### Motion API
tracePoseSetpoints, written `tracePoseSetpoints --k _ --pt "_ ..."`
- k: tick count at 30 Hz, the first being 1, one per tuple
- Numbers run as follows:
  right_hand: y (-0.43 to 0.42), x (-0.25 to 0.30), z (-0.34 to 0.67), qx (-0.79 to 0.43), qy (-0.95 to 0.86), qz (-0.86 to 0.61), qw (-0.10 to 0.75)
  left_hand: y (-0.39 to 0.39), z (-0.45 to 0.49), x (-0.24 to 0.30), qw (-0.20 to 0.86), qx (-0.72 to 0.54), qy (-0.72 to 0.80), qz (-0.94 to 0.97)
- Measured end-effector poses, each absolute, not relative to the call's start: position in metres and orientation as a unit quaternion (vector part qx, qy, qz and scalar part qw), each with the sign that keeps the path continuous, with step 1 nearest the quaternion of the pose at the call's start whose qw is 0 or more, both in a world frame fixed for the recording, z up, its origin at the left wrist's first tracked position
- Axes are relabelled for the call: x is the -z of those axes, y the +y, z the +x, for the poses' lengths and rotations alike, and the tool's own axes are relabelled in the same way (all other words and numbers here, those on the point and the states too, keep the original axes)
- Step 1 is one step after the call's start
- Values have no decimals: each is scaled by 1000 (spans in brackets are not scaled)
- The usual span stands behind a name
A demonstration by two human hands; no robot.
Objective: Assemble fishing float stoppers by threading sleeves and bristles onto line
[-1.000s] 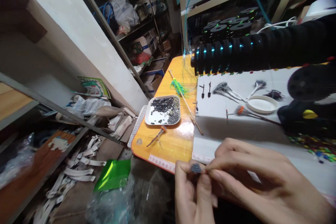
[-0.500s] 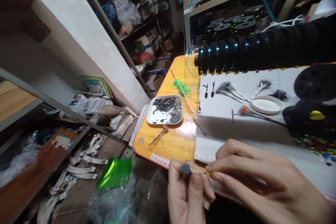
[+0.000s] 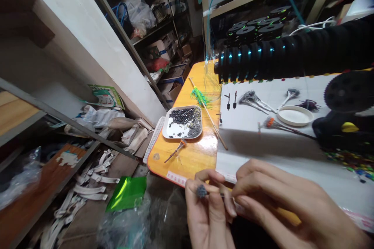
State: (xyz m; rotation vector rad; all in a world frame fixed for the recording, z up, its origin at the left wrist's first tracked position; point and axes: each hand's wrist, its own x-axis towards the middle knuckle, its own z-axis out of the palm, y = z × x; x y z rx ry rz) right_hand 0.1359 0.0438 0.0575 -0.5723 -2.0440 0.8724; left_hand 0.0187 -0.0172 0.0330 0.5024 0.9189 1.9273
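Note:
My left hand (image 3: 206,214) is closed around a small bundle of grey-tipped stems (image 3: 201,191), its round head showing at the fingers' left side. My right hand (image 3: 277,198) is pinched, its fingertips against the left fingers near the bundle's tail end. Whatever lies between the right fingertips is hidden. Just beyond the hands, a similar orange-and-grey-tipped bundle (image 3: 176,150) lies on the yellow tabletop (image 3: 204,161). Behind that sits a white tray (image 3: 165,127) of small black and grey pieces.
A wooden stick (image 3: 214,124) with green tinsel crosses the table. On the white sheet (image 3: 242,140) are more grey-tipped bundles (image 3: 254,100), a round white lid (image 3: 295,116) and scattered coloured beads (image 3: 344,159). A long black ribbed roller (image 3: 263,56) hangs over the back.
The bundle has tilted in my left fingers, its head pointing more to the left. My right fingertips have come closer against the left hand. The view has shifted slightly.

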Motion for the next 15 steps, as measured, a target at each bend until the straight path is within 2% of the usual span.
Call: tracePoseSetpoints --k 6,8,12,15 --pt "45 -63 139 -304 -813 -248 430 -7 5 -40 244 -880 322 248" --pt "47 -65 142 -315 -799 -276 432 -7 -2 -41 260 -864 339 265" --pt "48 -67 141 -389 -761 -292 430 -5 -1 -40 386 -775 394 308" --pt "46 -70 137 -409 -765 -259 425 1 6 -41 387 -768 372 348"
